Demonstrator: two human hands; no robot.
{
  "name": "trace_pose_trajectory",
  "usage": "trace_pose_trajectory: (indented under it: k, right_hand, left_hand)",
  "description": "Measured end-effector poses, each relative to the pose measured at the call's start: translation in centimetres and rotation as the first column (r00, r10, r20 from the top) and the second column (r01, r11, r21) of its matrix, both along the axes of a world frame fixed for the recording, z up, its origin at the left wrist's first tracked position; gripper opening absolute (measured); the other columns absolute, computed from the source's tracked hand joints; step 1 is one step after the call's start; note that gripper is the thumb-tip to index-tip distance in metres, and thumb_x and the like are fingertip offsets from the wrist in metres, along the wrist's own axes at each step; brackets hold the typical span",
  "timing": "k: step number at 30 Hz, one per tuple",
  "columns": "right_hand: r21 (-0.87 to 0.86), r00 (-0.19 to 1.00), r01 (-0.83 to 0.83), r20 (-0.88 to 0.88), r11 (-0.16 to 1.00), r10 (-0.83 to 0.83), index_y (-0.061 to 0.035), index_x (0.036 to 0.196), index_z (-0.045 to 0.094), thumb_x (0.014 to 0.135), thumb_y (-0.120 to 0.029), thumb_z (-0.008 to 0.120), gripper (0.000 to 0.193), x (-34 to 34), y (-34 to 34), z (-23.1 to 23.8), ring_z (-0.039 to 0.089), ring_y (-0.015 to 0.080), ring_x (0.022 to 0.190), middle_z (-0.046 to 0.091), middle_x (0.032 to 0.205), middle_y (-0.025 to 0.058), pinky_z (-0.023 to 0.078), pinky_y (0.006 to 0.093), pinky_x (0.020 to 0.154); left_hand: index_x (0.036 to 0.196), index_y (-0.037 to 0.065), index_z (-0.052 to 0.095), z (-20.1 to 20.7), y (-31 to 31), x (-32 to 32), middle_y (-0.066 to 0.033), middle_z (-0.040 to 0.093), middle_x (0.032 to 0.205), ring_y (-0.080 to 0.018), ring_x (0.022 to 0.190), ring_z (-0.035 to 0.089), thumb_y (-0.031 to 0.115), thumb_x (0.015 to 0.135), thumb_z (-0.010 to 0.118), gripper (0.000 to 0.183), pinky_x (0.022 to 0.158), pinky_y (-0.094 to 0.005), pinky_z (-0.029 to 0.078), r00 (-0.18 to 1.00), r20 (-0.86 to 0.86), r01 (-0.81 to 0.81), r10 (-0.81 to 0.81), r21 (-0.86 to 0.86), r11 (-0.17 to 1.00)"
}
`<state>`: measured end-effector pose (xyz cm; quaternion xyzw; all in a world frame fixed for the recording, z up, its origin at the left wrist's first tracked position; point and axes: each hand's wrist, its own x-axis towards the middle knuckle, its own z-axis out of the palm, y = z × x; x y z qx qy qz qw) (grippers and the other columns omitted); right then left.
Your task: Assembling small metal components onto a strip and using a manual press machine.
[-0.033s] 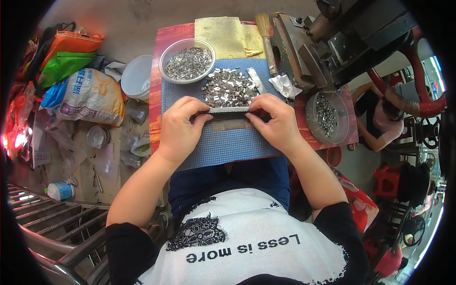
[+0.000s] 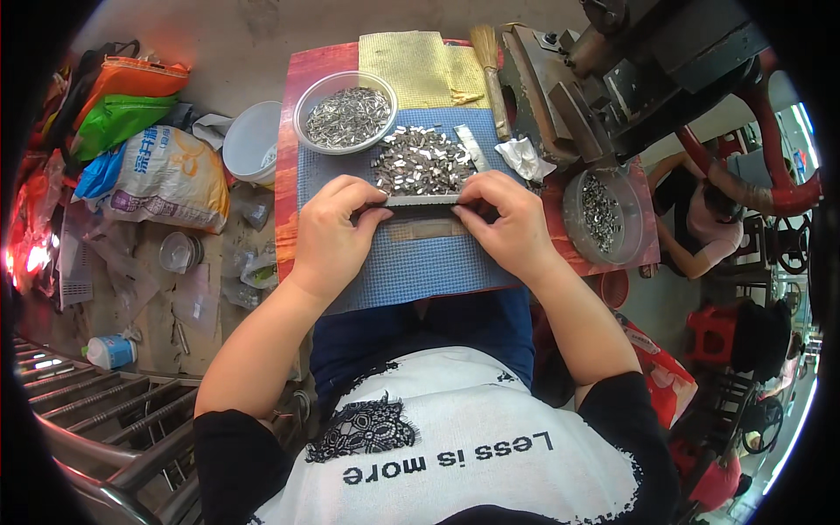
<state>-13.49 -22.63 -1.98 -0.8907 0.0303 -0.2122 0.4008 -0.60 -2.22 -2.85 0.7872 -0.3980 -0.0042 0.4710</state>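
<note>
Between my two hands stretches a narrow, light grey metal strip (image 2: 422, 200), held level at the near edge of a pile of small metal pieces (image 2: 424, 162). The thumb and fingers of my left hand (image 2: 337, 226) pinch its left end. At the right end, my right hand (image 2: 503, 219) grips in the same way. Just below the strip, a flat brownish bar (image 2: 426, 229) lies on the blue textured mat (image 2: 398, 271). Beyond my left hand stands a clear round bowl (image 2: 304, 131) full of small metal pins. My fingertips hide the strip's ends.
Right of the pile lie a flat metallic strip (image 2: 472, 147), crumpled white paper (image 2: 523, 159) and a brush (image 2: 492, 83). A clear tub (image 2: 632, 229) of metal pieces sits by my right hand. A dark machine (image 2: 647, 79) looms at upper right. A white bucket (image 2: 249, 144) stands left.
The strip has tilted slightly between my fingers, so less of its dark near face shows. Both hands stay in nearly the same place.
</note>
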Motion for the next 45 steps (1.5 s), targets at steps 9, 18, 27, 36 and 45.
trace_pose_trajectory:
  k: [9,18,27,36,45]
  right_hand:
    - [-0.101,1.000,0.009,-0.022,0.995,-0.011,0.0003,0.090,0.064,0.079,0.002,0.076,0.017,1.7,-1.4,0.1,0.066,0.0193,0.078,0.066,0.093,0.0087,0.053,0.0280,0.068]
    - [-0.042,0.996,0.077,-0.042,0.996,-0.079,-0.0015,0.095,0.071,0.082,-0.006,0.074,0.014,2.6,-2.4,2.1,0.065,0.0210,0.071,0.070,0.085,0.0103,0.051,0.0328,0.067]
    - [0.096,0.957,0.035,-0.291,0.995,-0.006,-0.0005,0.094,0.073,0.084,-0.009,0.073,0.013,-1.6,-0.3,2.5,0.064,0.0209,0.070,0.068,0.084,0.0117,0.051,0.0334,0.069]
    - [-0.516,0.923,0.303,-0.049,0.801,-0.381,0.0013,0.093,0.066,0.090,-0.015,0.066,0.016,-0.3,-1.3,0.9,0.066,0.0367,0.081,0.063,0.091,0.0196,0.055,0.0432,0.074]
    - [-0.334,0.909,0.331,-0.137,0.883,-0.393,0.0026,0.091,0.064,0.084,-0.015,0.070,0.020,1.0,-1.6,0.1,0.065,0.0397,0.084,0.066,0.092,0.0226,0.053,0.0466,0.079]
  left_hand:
    - [0.091,0.001,0.072,-0.4,-1.3,1.5,-0.0097,0.067,0.089,-0.0231,0.075,0.065,0.002,0.076,0.079,0.017,0.067,-0.0323,0.052,0.998,0.066,-0.018,0.018,0.002,1.000]
    - [0.092,0.001,0.074,-0.1,-2.2,1.4,-0.0110,0.068,0.084,-0.0190,0.070,0.063,0.006,0.079,0.078,0.014,0.066,-0.0315,0.051,0.993,-0.100,-0.073,0.064,-0.094,0.993]
    - [0.097,0.001,0.073,1.4,0.7,-1.0,-0.0045,0.067,0.080,-0.0115,0.071,0.055,0.008,0.084,0.074,0.015,0.066,-0.0280,0.046,0.966,-0.256,0.068,-0.037,0.114,0.991]
    - [0.098,0.003,0.073,0.5,0.9,-2.2,-0.0104,0.059,0.098,-0.0297,0.100,0.057,0.012,0.074,0.082,0.028,0.087,-0.0380,0.047,0.991,0.069,0.098,-0.110,0.162,0.982]
    - [0.098,0.004,0.073,0.1,1.3,-2.3,-0.0099,0.059,0.097,-0.0290,0.098,0.057,0.013,0.074,0.082,0.027,0.086,-0.0381,0.046,0.990,0.081,0.106,-0.115,0.109,0.988]
